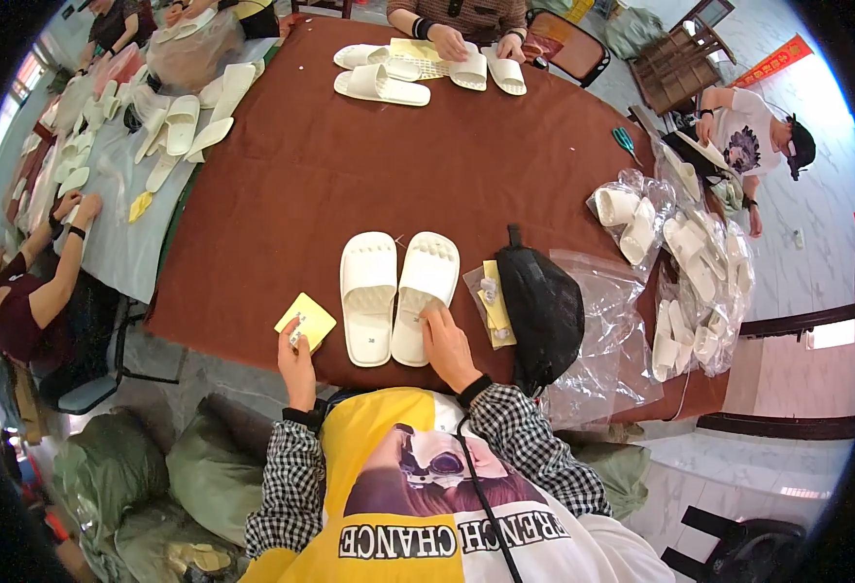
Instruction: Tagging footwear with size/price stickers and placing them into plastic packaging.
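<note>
Two white slippers lie side by side at the table's near edge, toes pointing away from me. My left hand (297, 364) pinches a small yellow sticker sheet (313, 319) by its lower corner, left of the slippers. Bent fingers of my right hand (447, 345) press together on the insole of the right slipper (429, 267), just below its strap; whatever is under the fingertips is hidden. On the heel of the left slipper (368, 282) sits a tiny dark mark. Right of the pair, more yellow sheets (495, 306) in clear plastic rest against a black bag (540, 316).
Clear plastic bags (598, 335) and bagged white slippers (695, 257) cover the right side of the brown table (282, 155). Green scissors (626, 143) lie near its far right edge. Across from me a person's hands (449, 42) handle white slippers. Other people work at left and right.
</note>
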`<act>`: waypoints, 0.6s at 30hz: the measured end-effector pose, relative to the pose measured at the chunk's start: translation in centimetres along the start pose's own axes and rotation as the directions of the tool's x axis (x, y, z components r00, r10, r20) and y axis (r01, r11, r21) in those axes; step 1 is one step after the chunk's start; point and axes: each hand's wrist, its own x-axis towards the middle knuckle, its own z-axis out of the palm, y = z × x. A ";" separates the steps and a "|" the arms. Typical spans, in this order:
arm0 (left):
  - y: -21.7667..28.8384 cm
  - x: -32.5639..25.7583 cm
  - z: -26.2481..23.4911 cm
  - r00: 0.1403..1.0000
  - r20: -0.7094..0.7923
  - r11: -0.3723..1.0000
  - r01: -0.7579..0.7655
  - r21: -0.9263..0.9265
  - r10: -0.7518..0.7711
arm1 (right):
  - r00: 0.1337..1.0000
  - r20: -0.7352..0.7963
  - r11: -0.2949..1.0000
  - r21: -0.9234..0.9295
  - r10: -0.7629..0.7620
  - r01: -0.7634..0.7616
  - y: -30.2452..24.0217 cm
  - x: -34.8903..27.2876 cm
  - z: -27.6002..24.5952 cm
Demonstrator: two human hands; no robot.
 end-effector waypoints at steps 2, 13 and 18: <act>-0.3 0.0 -0.1 1.000 -0.005 1.000 -0.005 0.002 0.005 | 0.994 0.033 0.995 0.001 -0.103 0.103 0.0 -1.3 -0.3; 0.0 0.0 0.0 1.000 0.021 0.998 0.021 -0.066 -0.020 | 0.954 0.161 0.873 -0.387 -0.251 0.295 -0.7 -1.6 -0.7; -0.5 0.0 -0.1 0.998 -0.009 0.998 -0.062 0.001 0.062 | 0.943 0.206 0.855 -0.402 -0.263 0.326 -0.7 -1.6 -1.3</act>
